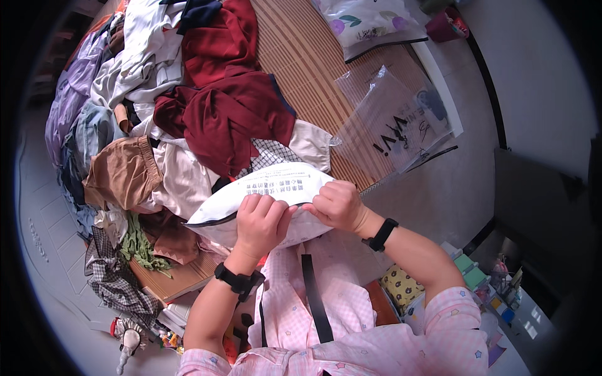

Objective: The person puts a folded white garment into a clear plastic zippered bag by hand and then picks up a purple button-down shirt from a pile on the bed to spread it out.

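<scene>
I hold a filled white plastic zip bag with printed writing by its dark zip edge, close in front of my body. My left hand pinches the edge near its middle, and my right hand grips the same edge just to the right, the two thumbs almost meeting. Wide black bands are on both wrists. Beyond the bag lie a dark red garment with a navy trim, a black-and-white patterned cloth and a cream garment. What the bag contains is hidden.
A large heap of clothes, with brown shorts and a purple garment, covers the left of a bamboo mat. Clear plastic bags and a filled floral bag lie at the right. A magenta bin stands beyond.
</scene>
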Demonstrator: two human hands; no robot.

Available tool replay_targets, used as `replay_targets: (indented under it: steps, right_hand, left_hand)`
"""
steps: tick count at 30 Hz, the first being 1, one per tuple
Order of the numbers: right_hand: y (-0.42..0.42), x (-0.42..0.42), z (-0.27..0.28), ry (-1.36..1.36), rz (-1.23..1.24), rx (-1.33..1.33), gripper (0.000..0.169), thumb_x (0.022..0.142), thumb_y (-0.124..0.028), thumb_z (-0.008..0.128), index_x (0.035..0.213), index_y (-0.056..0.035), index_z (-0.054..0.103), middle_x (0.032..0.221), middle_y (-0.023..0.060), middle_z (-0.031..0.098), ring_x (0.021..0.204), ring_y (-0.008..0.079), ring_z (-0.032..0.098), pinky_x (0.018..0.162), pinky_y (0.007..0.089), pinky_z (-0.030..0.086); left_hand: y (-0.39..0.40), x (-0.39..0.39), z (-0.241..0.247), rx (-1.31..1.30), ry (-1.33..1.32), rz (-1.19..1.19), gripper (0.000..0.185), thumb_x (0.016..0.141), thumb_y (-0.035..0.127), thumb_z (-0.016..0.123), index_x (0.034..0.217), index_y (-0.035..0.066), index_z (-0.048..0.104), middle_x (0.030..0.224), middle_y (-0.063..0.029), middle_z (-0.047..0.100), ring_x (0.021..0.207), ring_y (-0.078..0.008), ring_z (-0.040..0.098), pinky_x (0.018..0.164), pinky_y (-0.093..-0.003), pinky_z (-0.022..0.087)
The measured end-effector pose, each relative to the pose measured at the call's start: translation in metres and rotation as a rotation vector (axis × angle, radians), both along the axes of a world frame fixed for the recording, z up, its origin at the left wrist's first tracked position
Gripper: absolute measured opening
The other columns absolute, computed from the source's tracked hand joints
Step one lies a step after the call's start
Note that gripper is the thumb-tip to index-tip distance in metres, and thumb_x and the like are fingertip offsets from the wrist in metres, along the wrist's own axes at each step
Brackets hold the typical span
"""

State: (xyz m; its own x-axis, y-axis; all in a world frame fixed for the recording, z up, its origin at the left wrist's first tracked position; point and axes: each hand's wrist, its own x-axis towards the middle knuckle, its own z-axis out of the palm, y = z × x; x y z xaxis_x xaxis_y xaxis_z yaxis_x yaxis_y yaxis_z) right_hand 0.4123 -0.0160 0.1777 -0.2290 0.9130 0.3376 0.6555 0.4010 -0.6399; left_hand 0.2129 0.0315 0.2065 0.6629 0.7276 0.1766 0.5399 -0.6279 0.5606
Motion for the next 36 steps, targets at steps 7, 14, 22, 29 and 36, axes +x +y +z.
replay_targets:
  steps: [7, 14, 22, 29, 36]
  right_hand:
    - [-0.005, 0.012, 0.003, -0.052, 0.032, -0.033, 0.036, 0.078, -0.025, 0.071, 0.059, -0.0101, 0.045, 0.055, 0.0047, 0.042, 0.048, 0.0218, 0.049, 0.045, 0.034, 0.038]
    - [-0.004, 0.008, 0.013, -0.051, 0.074, -0.1, 0.035, 0.079, -0.027, 0.07, 0.06, -0.0093, 0.046, 0.056, 0.0057, 0.043, 0.05, 0.0234, 0.049, 0.047, 0.0347, 0.039]
    - [0.006, 0.003, 0.054, -0.178, 0.112, -0.28, 0.028, 0.077, -0.032, 0.07, 0.076, -0.0083, 0.055, 0.071, 0.0053, 0.052, 0.066, 0.0239, 0.054, 0.058, 0.0349, 0.044]
    - [0.017, -0.049, 0.044, -0.065, 0.148, -0.177, 0.023, 0.076, -0.024, 0.068, 0.09, -0.008, 0.059, 0.079, 0.004, 0.054, 0.076, 0.0223, 0.052, 0.065, 0.0345, 0.044]
    - [0.02, -0.052, 0.043, -0.09, 0.175, -0.144, 0.012, 0.074, -0.016, 0.063, 0.081, -0.0098, 0.057, 0.077, 0.0003, 0.053, 0.072, 0.0195, 0.052, 0.061, 0.0315, 0.041]
  left_hand:
    - [-0.004, -0.01, 0.048, -0.055, 0.162, 0.125, 0.033, 0.073, 0.034, 0.073, 0.089, 0.008, 0.061, 0.085, -0.004, 0.058, 0.087, -0.0232, 0.054, 0.088, -0.0399, 0.035]
    - [-0.011, -0.031, 0.023, -0.059, 0.079, 0.13, 0.015, 0.073, 0.014, 0.07, 0.085, 0.013, 0.061, 0.082, 0.0011, 0.059, 0.085, -0.0192, 0.056, 0.082, -0.0359, 0.034]
    - [-0.013, -0.038, 0.02, -0.058, 0.025, 0.119, 0.017, 0.071, 0.006, 0.071, 0.084, 0.01, 0.061, 0.08, -0.0001, 0.062, 0.079, -0.0184, 0.059, 0.079, -0.0336, 0.034]
    - [-0.006, -0.037, 0.018, -0.07, -0.019, 0.103, 0.016, 0.071, 0.006, 0.071, 0.083, 0.01, 0.061, 0.08, -0.0003, 0.063, 0.079, -0.018, 0.06, 0.079, -0.0336, 0.035]
    - [-0.004, -0.048, 0.016, -0.061, -0.004, 0.054, 0.015, 0.072, 0.008, 0.071, 0.084, 0.011, 0.062, 0.082, 0.0003, 0.064, 0.078, -0.0169, 0.061, 0.078, -0.0331, 0.036]
